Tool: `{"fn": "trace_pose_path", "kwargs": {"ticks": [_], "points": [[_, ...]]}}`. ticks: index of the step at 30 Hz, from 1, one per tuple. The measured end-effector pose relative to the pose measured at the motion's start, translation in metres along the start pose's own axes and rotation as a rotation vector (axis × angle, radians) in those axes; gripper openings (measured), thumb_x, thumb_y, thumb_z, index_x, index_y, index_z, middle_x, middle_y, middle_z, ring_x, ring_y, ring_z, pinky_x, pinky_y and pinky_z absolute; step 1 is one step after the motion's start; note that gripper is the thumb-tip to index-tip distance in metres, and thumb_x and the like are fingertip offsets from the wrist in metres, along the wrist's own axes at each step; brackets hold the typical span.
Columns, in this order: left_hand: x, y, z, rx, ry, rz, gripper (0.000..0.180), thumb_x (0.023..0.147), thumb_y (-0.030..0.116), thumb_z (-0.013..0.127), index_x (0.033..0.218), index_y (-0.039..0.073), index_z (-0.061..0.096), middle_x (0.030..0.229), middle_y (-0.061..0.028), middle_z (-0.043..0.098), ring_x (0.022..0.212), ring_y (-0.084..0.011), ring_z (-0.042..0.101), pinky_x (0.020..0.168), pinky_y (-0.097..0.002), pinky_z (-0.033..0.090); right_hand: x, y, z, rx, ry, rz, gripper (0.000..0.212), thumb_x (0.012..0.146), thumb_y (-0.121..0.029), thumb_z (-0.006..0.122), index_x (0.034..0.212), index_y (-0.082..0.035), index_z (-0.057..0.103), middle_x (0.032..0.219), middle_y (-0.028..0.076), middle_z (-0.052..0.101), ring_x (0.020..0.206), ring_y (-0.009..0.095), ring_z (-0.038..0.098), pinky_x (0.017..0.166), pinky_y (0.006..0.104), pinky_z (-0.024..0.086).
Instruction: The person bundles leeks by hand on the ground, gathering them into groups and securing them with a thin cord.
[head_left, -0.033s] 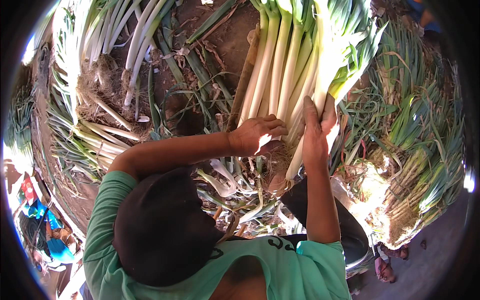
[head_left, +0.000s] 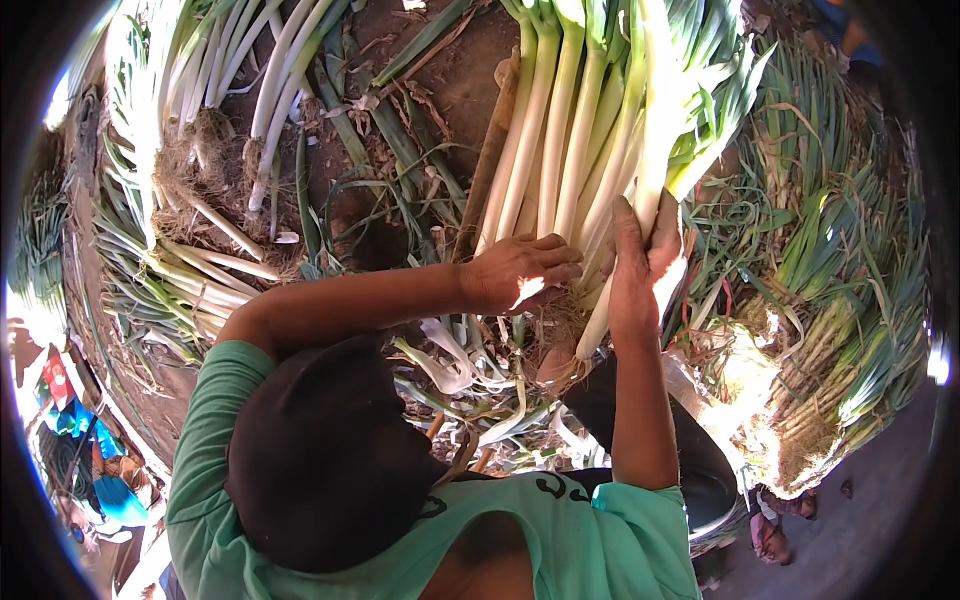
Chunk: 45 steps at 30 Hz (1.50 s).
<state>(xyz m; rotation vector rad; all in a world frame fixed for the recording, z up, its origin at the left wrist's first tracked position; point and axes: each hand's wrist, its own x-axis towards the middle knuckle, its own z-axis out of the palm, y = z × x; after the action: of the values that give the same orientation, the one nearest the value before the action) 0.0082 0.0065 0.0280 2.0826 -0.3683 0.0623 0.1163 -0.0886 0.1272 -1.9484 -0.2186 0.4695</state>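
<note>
R hand [head_left: 648, 262] and its leek [head_left: 653, 120] sit a touch further right vs. earlier; L hand [head_left: 522, 275] edges right too. Leaf scraps [head_left: 450, 368] lie below L hand, rooty leeks [head_left: 215, 290] well left, big leek pile [head_left: 800, 375] right of R hand; dark cap [head_left: 325, 460] below L hand blocks some ground. R hand wraps the leek: pale stalk, lower end below-left of fingers. L hand curls at base of white-and-green bunch [head_left: 565, 150]; can't tell if gripping.
</note>
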Motion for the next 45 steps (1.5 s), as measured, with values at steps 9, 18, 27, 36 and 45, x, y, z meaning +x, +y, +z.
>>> {"fn": "trace_pose_path", "kwargs": {"ticks": [9,18,27,36,45], "points": [[0.007,-0.008,0.031,0.476,-0.224,0.175,0.036,0.084,0.03,0.056,0.115,0.012,0.057,0.123,-0.0021,0.054,0.126,-0.0175,0.04,0.105,-0.0353,0.026,0.058,-0.035,-0.041,0.107,0.28,-0.356,0.038,0.092,-0.015,0.056,0.126,-0.007,0.04,0.071,0.003,0.055,0.052,0.007,0.047,0.045,0.0219,0.038],[0.004,-0.013,0.027,0.357,-0.225,0.155,0.026,0.08,0.02,0.057,0.103,0.012,0.063,0.112,-0.001,0.058,0.121,-0.0169,0.044,0.106,-0.0383,0.026,0.079,0.116,-0.055,-0.396,0.159,0.179,0.062,0.086,-0.022,0.062,0.137,-0.003,0.034,0.113,0.022,0.056,0.094,0.029,0.058,0.081,0.0384,0.046],[0.0,-0.018,0.035,0.28,-0.086,0.157,0.03,0.081,0.019,0.057,0.11,0.011,0.06,0.121,-0.0019,0.056,0.125,-0.0173,0.043,0.106,-0.0393,0.027,0.08,0.113,-0.06,-0.808,0.056,0.159,0.07,0.079,-0.03,0.065,0.135,-0.002,0.034,0.112,0.029,0.058,0.101,0.042,0.059,0.088,0.0454,0.044],[-0.002,-0.02,0.033,0.307,-0.157,0.236,0.043,0.075,0.018,0.06,0.117,0.01,0.059,0.128,-0.0029,0.053,0.127,-0.0169,0.042,0.109,-0.0413,0.025,0.127,0.159,-0.085,-0.981,-0.004,0.093,0.072,0.082,-0.021,0.066,0.142,-0.004,0.028,0.078,0.016,0.066,0.055,0.022,0.065,0.05,0.0326,0.051],[-0.005,-0.021,0.029,0.226,-0.26,0.139,0.04,0.078,0.016,0.056,0.118,0.01,0.057,0.131,-0.0027,0.051,0.128,-0.0148,0.041,0.109,-0.0406,0.025,0.124,0.131,-0.052,-1.161,-0.032,0.189,0.066,0.086,-0.031,0.059,0.137,-0.001,0.03,0.09,0.025,0.066,0.085,0.036,0.066,0.074,0.0424,0.052]]}}
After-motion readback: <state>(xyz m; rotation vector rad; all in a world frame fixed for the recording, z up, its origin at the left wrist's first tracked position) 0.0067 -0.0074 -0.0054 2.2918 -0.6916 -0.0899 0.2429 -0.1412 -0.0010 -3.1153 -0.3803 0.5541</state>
